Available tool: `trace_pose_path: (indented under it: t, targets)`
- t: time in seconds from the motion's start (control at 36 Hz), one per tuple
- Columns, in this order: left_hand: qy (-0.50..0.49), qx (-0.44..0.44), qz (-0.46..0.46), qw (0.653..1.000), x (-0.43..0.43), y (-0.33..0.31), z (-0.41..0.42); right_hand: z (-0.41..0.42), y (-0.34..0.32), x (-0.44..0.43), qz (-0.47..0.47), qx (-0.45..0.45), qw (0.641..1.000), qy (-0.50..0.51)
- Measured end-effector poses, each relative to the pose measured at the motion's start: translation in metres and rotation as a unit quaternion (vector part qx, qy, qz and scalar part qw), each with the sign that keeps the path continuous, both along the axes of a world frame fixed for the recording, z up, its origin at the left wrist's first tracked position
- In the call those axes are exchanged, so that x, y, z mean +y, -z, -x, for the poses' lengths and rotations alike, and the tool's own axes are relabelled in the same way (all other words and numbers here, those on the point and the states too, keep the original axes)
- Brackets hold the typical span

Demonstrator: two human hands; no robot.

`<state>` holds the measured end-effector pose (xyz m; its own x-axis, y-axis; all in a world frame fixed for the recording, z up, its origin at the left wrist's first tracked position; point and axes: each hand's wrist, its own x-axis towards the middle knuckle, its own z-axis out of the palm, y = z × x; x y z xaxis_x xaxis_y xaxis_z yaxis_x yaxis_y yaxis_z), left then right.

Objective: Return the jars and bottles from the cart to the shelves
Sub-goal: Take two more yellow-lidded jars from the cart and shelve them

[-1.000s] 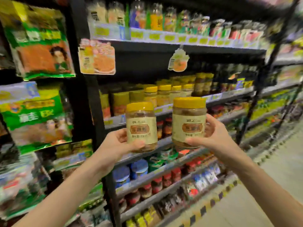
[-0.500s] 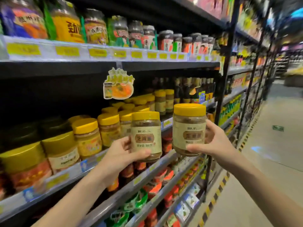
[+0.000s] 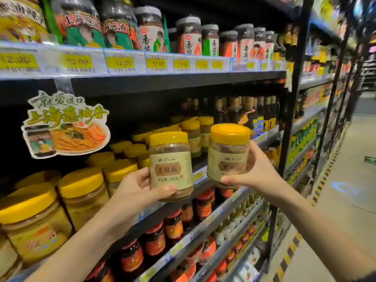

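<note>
Setting: shop aisle, dark metal shelves point(image 3: 183, 78) on the left, pale smooth floor point(image 3: 350, 163) on the right with a yellow-and-black striped strip along the shelf foot.
Left jar point(image 3: 171, 166): round clear jar with ridged yellow plastic lid, brown paste inside, cream paper label with a brown oval badge; held upright in the air in front of the middle shelf edge.
Left hand point(image 3: 134, 192): wrapped around the left jar low down, thumb across the front of the label, fingers behind.
Right jar point(image 3: 228, 154): same shape, lid and label, upright, level with the left jar and just beside it, not touching.
Right hand point(image 3: 256, 169): closed on the right jar from its right side, thumb under the front lower edge, fingers behind the glass.
Middle shelf: rows of squat yellow-lidded jars point(image 3: 81, 192) with pale yellow contents, near the left hand; further back, taller yellow-lidded jars and dark bottles point(image 3: 246, 110) with gold necks.
Hanging card point(image 3: 65, 125): glossy cut-out sign showing noodles, clipped under the top shelf.
Top shelf: dark-filled jars point(image 3: 189, 37) with grey lids and red, green and white labels; clear strip of yellow price tags point(image 3: 120, 63) along the edge.
Lower shelves: small jars with red-orange labels point(image 3: 154, 243), tightly packed.
</note>
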<state>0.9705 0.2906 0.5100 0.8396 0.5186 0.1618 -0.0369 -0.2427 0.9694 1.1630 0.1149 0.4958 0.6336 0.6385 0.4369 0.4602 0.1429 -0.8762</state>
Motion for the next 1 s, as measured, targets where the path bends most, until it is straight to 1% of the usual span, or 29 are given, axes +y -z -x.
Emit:
trace_pose_path:
  t: [0.14, 0.31, 0.5, 0.58, 0.72, 0.86, 1.0]
  targets:
    - [-0.064, 0.007, -0.028, 0.998, -0.004, 0.003, -0.018, -0.052, 0.004, 0.029, 0.014, -0.009, 0.999, -0.051]
    - [-0.156, -0.021, -0.021, 0.987, -0.020, 0.009, -0.029, -0.097, -0.001, 0.072, 0.031, -0.046, 0.990, -0.129]
    - [-0.281, -0.025, 0.001, 0.960, -0.042, 0.010, -0.023, -0.118, -0.001, 0.125, 0.064, -0.058, 0.967, -0.239]
    - [-0.322, -0.024, 0.003, 0.946, -0.054, 0.009, -0.020, -0.121, 0.004, 0.145, 0.087, -0.066, 0.959, -0.260]
    - [-0.361, -0.009, 0.002, 0.932, -0.071, 0.007, -0.014, -0.118, 0.007, 0.162, 0.123, -0.086, 0.938, -0.312]
    - [-0.392, -0.005, 0.001, 0.920, -0.085, 0.007, -0.010, -0.117, 0.016, 0.177, 0.184, -0.116, 0.905, -0.365]
    - [-0.401, -0.007, -0.003, 0.916, -0.094, 0.007, -0.009, -0.116, 0.019, 0.181, 0.194, -0.118, 0.895, -0.385]
